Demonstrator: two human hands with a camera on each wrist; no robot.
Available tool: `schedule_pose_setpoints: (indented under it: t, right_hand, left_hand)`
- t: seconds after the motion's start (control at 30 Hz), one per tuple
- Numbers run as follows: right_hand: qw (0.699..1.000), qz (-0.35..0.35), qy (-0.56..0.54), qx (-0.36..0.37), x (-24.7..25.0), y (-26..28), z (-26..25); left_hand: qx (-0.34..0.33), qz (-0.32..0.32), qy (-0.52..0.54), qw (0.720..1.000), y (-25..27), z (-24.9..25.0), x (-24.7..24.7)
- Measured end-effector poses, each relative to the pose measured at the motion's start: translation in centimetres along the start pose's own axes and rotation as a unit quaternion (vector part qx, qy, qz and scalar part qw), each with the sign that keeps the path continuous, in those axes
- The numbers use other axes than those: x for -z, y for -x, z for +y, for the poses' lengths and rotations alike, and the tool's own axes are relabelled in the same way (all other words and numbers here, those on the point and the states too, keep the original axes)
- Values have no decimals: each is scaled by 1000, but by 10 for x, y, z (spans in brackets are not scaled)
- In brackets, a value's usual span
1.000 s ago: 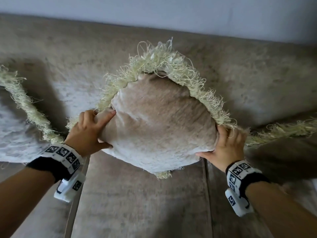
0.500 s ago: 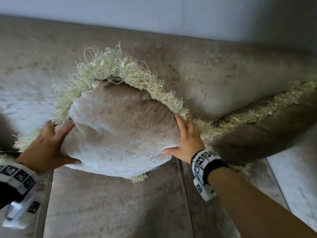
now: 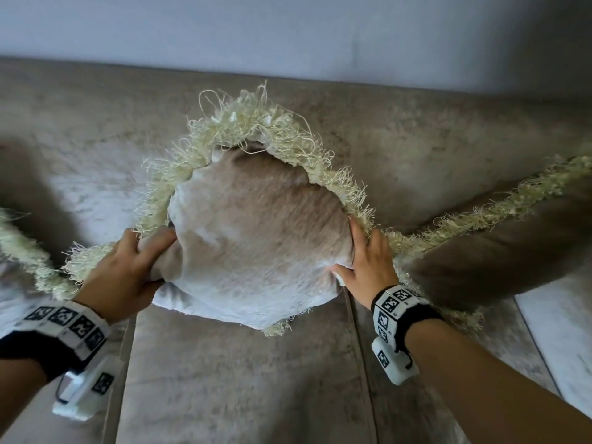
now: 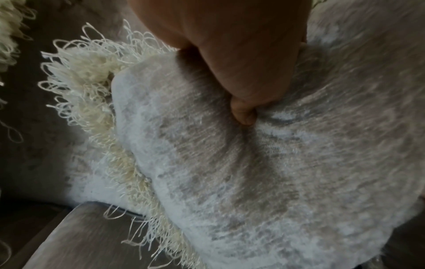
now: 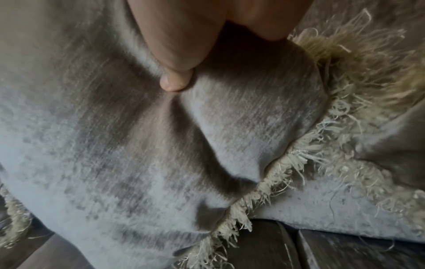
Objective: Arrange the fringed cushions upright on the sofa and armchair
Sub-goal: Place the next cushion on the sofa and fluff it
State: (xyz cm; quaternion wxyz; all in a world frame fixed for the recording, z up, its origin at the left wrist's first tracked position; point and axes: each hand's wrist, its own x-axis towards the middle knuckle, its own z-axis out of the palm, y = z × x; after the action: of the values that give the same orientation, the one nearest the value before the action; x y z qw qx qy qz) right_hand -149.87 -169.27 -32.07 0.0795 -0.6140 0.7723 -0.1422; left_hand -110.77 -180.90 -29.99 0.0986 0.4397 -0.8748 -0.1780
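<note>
Left hand (image 3: 123, 270) is gripping the centre fringed cushion (image 3: 256, 238) at its 9 o'clock edge; fingers are wrapping over the bunched fabric and fringe, and the thumb is pressing into the front face from below. The left wrist view is showing the thumb tip (image 4: 243, 114) digging a crease into the pile. This grip is clenching on the cushion.

Right hand (image 3: 368, 267) is lying at the cushion's 3 o'clock edge, fingers straight along the side and reaching into the fringe, thumb spreading onto the front face. The right wrist view is showing the thumb (image 5: 174, 80) pushing a deep fold into the fabric. The fingers are pressing flat rather than curling, but the thumb is pinching the edge against them, so this grip is also holding the cushion.

The cushion is standing upright on a corner, diamond-wise, against the sofa backrest (image 3: 416, 145), its lowest corner sitting on the sofa seat (image 3: 240, 379) at 6 o'clock. The fabric is beige-grey short pile, plump and rounded; the cream looped fringe (image 3: 256, 123) is running thick and tangled around the upper edges.

A second fringed cushion (image 3: 499, 245) is lying at 3 o'clock, touching the held one beside the right hand. A third cushion's fringe (image 3: 22, 251) is showing at 9 o'clock.
</note>
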Motion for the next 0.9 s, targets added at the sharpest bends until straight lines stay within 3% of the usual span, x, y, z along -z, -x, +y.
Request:
schedule_pose_setpoints:
  t: [0.2,0.4,0.53,0.9]
  right_hand:
    - [1000,-8,20,16,7,3,8]
    - [998,-15,58,1,-22,-4,21]
    - [997,2,73,5,-33,-9,28]
    - [990,3,134,-36,-34,-4,25]
  left_hand:
    - [-34,6,-43,998,-5,1,25]
    - [25,-4,-85,996,-24,-10,-14]
    - [63,27,-117,991,-35,-14,-28]
    - [80,29,-138,987,-32,-21,-35]
